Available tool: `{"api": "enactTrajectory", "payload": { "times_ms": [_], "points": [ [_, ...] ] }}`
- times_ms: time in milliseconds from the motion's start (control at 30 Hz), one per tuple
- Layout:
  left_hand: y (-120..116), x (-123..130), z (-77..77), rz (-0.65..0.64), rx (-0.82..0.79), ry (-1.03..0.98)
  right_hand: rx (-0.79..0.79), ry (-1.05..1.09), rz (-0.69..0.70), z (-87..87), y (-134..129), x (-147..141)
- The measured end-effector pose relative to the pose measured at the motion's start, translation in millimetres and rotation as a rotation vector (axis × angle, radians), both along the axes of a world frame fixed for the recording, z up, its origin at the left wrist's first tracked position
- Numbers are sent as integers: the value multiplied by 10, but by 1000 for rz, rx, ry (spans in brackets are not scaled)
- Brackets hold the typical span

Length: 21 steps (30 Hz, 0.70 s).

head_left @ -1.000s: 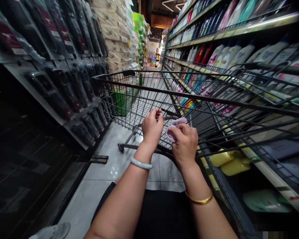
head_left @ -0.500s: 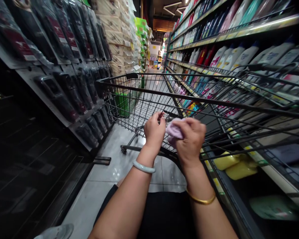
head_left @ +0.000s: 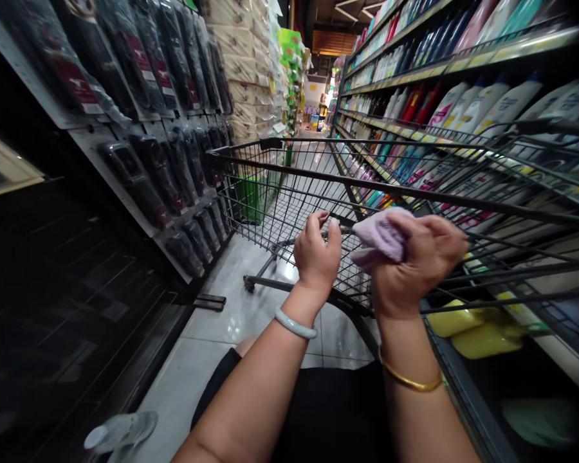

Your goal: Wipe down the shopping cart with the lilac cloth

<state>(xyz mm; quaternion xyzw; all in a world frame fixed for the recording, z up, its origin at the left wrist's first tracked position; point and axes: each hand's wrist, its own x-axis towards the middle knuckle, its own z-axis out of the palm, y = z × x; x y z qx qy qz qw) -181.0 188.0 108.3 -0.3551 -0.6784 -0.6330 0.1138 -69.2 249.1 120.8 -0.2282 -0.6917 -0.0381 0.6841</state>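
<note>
A crumpled pale purple cloth (head_left: 382, 236) is gripped in my right hand (head_left: 412, 270), at the right of centre in front of the cart's side. My left hand (head_left: 317, 252) is raised just left of the cloth, with its thumb and fingers curved and apart and nothing seen between them. It does not touch the cloth. The black wire shopping cart (head_left: 309, 173) stands crosswise before both hands, and the part of its mesh behind them is hidden. A pale bangle circles my left wrist, a gold one my right.
Packaged brushes (head_left: 139, 173) hang on a rack at the left. Shelves of bottles (head_left: 468, 109) line the right, with yellow bottles (head_left: 482, 331) low down. A clear bottle (head_left: 120, 431) lies at the lower left. The aisle floor (head_left: 313, 148) runs beyond the cart.
My right hand has moved right with the cloth, and the gap between my hands is wider. The left hand's fingers are further apart. The whole view has shifted slightly.
</note>
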Motion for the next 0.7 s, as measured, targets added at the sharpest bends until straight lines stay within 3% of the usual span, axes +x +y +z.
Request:
{"api": "enactTrajectory", "payload": {
  "times_ms": [100,167,300,367,533,633,700],
  "points": [
    [-52,152,20,-8,106,329,-115,-32,49,34,8,-16],
    [-64,231,42,-124,167,443,-293,-58,222,12,-49,-59],
    [-40,292,100,-418,271,455,-715,226,638,-4,-142,-91],
    [-19,288,118,-496,285,480,-826,288,765,24,-128,-54],
    [38,253,93,-557,296,446,-861,232,906,187,-107,86],
    [30,232,125,-466,235,337,-860,208,971,293,-161,145],
    [-2,197,191,-335,222,287,-731,128,843,322,-169,180]
  ]
}}
